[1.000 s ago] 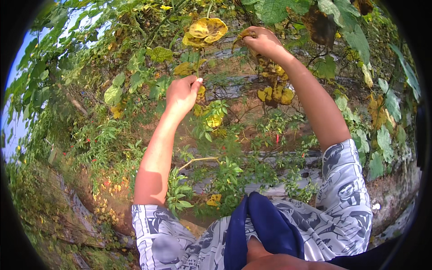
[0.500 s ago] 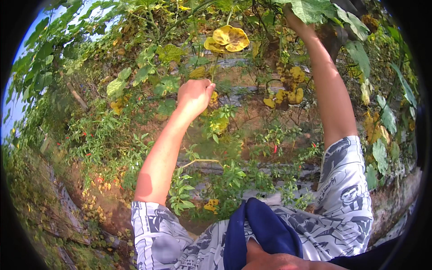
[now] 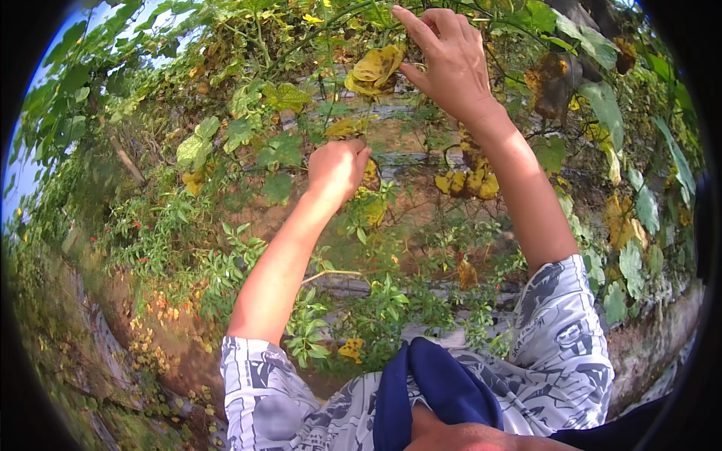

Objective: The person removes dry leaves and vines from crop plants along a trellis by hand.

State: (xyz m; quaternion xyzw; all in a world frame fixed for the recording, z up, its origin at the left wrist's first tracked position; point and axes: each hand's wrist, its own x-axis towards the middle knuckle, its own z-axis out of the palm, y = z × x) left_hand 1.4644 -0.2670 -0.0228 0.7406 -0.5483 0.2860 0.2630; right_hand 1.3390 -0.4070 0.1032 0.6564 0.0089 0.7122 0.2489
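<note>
My left hand (image 3: 336, 169) is closed at the middle, its pinch around a thin vine stem with yellowed leaves beside it. One yellow leaf (image 3: 346, 127) shows just above the fist, and a spotted one (image 3: 371, 174) sticks out below the thumb. Higher up, my right hand (image 3: 455, 64) is raised with its fingers apart and nothing visibly held. Its thumb comes close to a large yellow leaf with brown blotches (image 3: 374, 70); whether they touch I cannot tell. The right fingertips are near a green vine (image 3: 338, 22) crossing the top.
Yellow, brown-spotted leaves (image 3: 470, 183) hang below my right wrist. Large green leaves (image 3: 602, 105) and a dark, blotched hanging shape (image 3: 553, 84) are at the right. Low green plants with red fruits (image 3: 139, 225) grow at the left, and more bushy plants (image 3: 387, 301) stand before me.
My right hand has come out from behind the leaves at the upper right and moved left toward the large yellow leaf, which now tilts. My left hand has shifted slightly right and down.
</note>
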